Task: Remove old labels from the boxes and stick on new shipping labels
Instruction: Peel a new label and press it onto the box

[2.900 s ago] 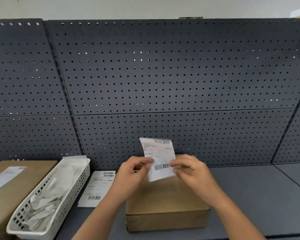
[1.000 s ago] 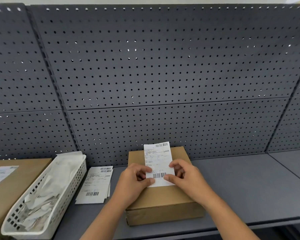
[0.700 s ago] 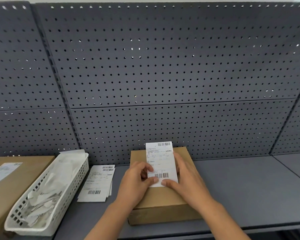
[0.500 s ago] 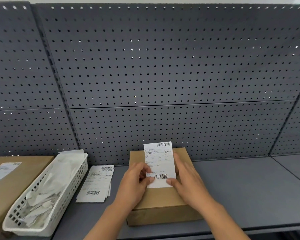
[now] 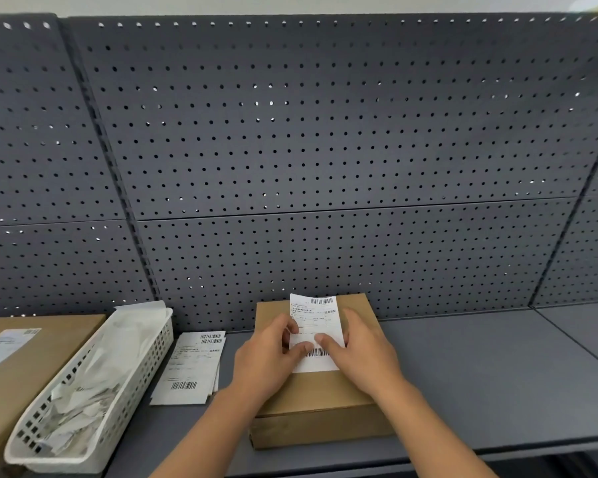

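At centre frame both hands, left (image 5: 268, 360) and right (image 5: 361, 353), press a new label (image 5: 316, 334) flat-fingered onto the box (image 5: 320, 398), grasping nothing; the far-left box (image 5: 25, 367) awaits relabelling, judging by its label.

Matt cardboard box (image 5: 320, 398), white paper label (image 5: 316, 331) — perforated plastic basket (image 5: 94, 384), matt metal pegboard (image 5: 325, 132).

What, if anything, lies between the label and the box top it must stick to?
Nothing visible. The label lies on the box top, with the left hand and right hand pressing it.
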The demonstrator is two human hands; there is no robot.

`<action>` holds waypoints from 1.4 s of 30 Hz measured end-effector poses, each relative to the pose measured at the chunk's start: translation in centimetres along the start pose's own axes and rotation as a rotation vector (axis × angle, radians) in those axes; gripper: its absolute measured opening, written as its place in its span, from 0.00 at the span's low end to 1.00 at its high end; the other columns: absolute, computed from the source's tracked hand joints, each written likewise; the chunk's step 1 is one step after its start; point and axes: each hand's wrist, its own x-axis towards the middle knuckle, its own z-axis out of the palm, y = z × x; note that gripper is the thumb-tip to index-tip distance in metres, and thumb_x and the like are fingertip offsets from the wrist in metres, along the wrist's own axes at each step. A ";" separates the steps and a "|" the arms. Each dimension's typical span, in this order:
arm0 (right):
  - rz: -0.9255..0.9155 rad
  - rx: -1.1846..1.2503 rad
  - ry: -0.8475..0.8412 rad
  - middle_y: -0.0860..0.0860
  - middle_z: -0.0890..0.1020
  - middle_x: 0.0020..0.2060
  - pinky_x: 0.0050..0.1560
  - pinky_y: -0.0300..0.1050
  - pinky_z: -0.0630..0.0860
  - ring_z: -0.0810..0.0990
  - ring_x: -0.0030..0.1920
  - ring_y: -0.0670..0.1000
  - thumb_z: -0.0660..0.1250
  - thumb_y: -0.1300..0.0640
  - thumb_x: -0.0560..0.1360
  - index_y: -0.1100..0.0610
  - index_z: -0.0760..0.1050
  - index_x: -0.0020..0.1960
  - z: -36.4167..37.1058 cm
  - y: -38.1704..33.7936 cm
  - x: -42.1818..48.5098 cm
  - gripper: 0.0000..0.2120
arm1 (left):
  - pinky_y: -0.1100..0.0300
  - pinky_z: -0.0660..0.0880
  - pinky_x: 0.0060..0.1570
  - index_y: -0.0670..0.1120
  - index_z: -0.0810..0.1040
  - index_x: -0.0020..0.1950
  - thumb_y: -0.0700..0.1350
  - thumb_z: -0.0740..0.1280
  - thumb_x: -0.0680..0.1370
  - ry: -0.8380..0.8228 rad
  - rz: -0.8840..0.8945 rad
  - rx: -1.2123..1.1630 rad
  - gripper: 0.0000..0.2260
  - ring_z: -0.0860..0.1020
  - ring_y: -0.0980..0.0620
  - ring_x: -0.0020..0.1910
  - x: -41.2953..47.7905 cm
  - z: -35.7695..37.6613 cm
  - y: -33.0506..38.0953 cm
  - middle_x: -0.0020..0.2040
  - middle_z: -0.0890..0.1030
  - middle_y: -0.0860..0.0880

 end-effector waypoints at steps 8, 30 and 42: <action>-0.080 -0.244 0.065 0.47 0.78 0.59 0.59 0.48 0.75 0.77 0.62 0.52 0.54 0.30 0.78 0.47 0.66 0.72 1.3 0.6 -0.2 0.30 | 0.55 0.73 0.41 0.58 0.66 0.54 0.66 0.64 0.79 0.042 0.000 0.091 0.15 0.76 0.56 0.43 -0.1 0.8 0.2 0.44 0.75 0.59; -0.034 -0.472 -0.021 0.51 0.77 0.60 0.46 0.49 0.71 0.80 0.55 0.55 0.53 0.48 0.85 0.55 0.67 0.67 1.6 -0.3 1.1 0.15 | 0.56 0.67 0.42 0.52 0.68 0.71 0.54 0.56 0.85 0.043 -0.093 0.299 0.16 0.80 0.47 0.54 1.1 1.7 1.1 0.58 0.79 0.51; 0.004 -0.631 0.012 0.51 0.85 0.50 0.39 0.47 0.68 0.85 0.51 0.54 0.50 0.32 0.82 0.55 0.66 0.61 1.7 -1.2 3.6 0.27 | 0.55 0.67 0.41 0.48 0.73 0.57 0.62 0.57 0.83 0.027 -0.175 0.411 0.18 0.82 0.44 0.52 3.0 1.9 1.9 0.52 0.83 0.49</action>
